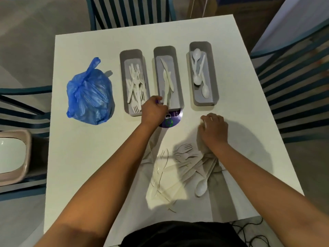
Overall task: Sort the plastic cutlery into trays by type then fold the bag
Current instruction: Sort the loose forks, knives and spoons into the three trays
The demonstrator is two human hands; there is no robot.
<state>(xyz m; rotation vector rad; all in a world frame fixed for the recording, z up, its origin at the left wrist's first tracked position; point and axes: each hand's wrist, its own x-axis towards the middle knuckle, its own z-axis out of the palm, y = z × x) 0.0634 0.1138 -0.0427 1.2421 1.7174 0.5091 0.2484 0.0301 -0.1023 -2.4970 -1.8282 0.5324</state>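
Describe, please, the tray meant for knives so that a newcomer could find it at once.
On the white table, three grey trays stand in a row beside the blue bag. The knife tray is the middle one, where the left hand holds a knife; its neighbours hold forks and spoons.

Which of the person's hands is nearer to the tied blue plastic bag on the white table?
The left. The left hand is at the near end of the middle tray, a tray's width right of the tied blue plastic bag. The right hand is farther right.

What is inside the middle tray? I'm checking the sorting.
The middle tray holds white plastic knives, one pinched by the left hand. That hand covers the tray's near left corner, so anything there is hidden.
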